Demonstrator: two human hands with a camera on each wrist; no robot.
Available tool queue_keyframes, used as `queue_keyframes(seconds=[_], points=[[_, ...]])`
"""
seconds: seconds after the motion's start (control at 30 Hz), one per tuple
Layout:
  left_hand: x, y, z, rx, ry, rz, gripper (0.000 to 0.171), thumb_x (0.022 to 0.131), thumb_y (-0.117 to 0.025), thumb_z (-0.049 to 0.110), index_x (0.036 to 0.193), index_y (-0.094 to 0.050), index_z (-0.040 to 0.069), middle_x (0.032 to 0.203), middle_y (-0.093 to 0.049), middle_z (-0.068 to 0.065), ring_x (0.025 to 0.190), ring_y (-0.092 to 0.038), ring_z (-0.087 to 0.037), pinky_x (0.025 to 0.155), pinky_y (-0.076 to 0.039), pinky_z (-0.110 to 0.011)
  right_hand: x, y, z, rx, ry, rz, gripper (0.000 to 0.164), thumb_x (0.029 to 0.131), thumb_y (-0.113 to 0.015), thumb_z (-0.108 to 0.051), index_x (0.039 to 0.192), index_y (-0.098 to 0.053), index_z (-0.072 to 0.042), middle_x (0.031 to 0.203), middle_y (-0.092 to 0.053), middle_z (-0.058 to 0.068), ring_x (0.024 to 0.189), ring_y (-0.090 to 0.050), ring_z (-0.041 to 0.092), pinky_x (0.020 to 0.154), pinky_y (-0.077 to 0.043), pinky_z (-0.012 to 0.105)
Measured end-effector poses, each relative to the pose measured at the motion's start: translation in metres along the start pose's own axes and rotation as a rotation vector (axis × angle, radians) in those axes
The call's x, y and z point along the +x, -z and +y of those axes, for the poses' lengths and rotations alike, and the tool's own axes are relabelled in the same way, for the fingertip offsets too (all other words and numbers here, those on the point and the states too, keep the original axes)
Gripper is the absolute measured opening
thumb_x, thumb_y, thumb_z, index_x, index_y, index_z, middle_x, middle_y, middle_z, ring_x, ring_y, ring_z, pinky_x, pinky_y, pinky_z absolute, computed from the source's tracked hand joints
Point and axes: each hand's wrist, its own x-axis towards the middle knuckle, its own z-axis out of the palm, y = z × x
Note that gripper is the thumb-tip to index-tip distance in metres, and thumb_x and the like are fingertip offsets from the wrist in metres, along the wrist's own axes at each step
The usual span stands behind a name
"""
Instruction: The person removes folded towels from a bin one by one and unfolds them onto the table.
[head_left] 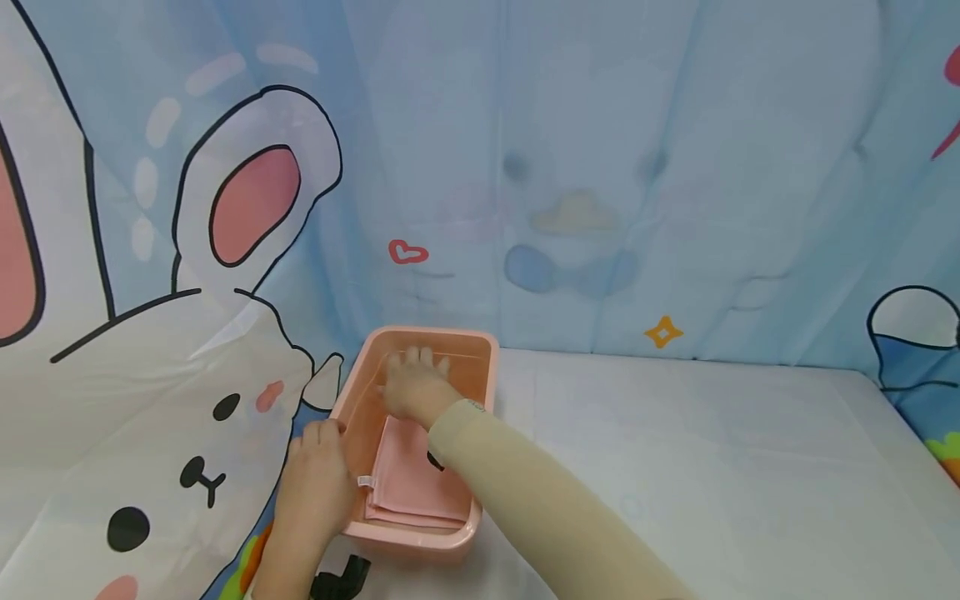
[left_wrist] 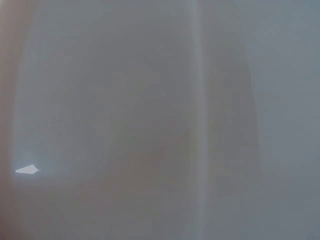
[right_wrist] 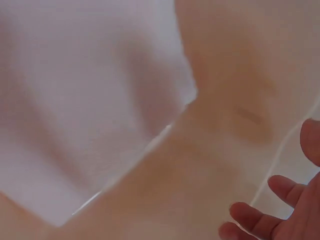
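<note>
A pink plastic bin stands on the white surface against the backdrop. Inside its near half lies a folded pink cloth with a small white tag at its left edge; the right wrist view shows the cloth close up, with a corner over the bin floor. My left hand grips the bin's left rim. My right hand reaches into the far half of the bin, past the cloth, fingers spread and holding nothing. Only a blurred pale surface shows in the left wrist view.
A blue sheet printed with a rabbit hangs behind and to the left, close to the bin's left side. A white surface extends to the right. Below the bin's near left corner a black object is partly visible near my left wrist.
</note>
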Motion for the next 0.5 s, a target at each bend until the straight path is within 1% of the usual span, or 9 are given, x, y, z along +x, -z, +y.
queue_keyframes(seconds=[0.2,0.23,0.3,0.4,0.5], points=[[0.000,-0.001,0.000,-0.001,0.013,0.003,0.045,0.090,-0.072,-0.002,0.132,-0.057,-0.006,0.123,-0.060,-0.027,0.105,-0.057,-0.042,0.094,-0.056,-0.056,0.002,-0.003,0.009,0.001,-0.036,-0.087,0.066,0.113,-0.048,-0.038,0.171,-0.022,-0.020,0.175,-0.026,0.015,0.157,-0.026,0.037,0.115,-0.031,0.063],[0.000,-0.001,0.000,0.000,0.016,0.003,0.045,0.090,-0.073,-0.002,0.132,-0.057,-0.006,0.124,-0.060,-0.027,0.105,-0.057,-0.042,0.094,-0.056,-0.056,0.004,-0.005,0.010,-0.007,-0.041,-0.095,0.066,0.112,-0.049,-0.038,0.171,-0.023,-0.021,0.174,-0.026,0.015,0.156,-0.027,0.037,0.113,-0.031,0.063],[-0.001,0.000,0.001,0.003,0.017,0.001,0.046,0.089,-0.074,-0.001,0.132,-0.057,-0.006,0.124,-0.060,-0.028,0.105,-0.057,-0.042,0.094,-0.056,-0.057,0.005,-0.007,0.010,-0.007,-0.052,-0.108,0.067,0.111,-0.051,-0.037,0.170,-0.024,-0.021,0.173,-0.028,0.015,0.156,-0.028,0.037,0.114,-0.031,0.064],[0.000,0.001,0.002,0.002,0.015,0.001,0.049,0.088,-0.078,0.001,0.132,-0.057,-0.006,0.125,-0.061,-0.028,0.105,-0.058,-0.043,0.094,-0.057,-0.058,0.011,-0.012,0.010,-0.026,-0.071,-0.130,0.069,0.110,-0.051,-0.038,0.171,-0.023,-0.022,0.172,-0.029,0.016,0.155,-0.029,0.037,0.114,-0.032,0.064],[0.000,0.002,0.003,-0.006,0.018,-0.003,0.051,0.086,-0.080,0.001,0.131,-0.058,-0.006,0.125,-0.061,-0.029,0.105,-0.058,-0.043,0.094,-0.057,-0.059,0.020,-0.020,0.011,-0.048,-0.094,-0.145,0.071,0.111,-0.049,-0.040,0.172,-0.019,-0.022,0.173,-0.027,0.016,0.156,-0.027,0.038,0.113,-0.032,0.064]])
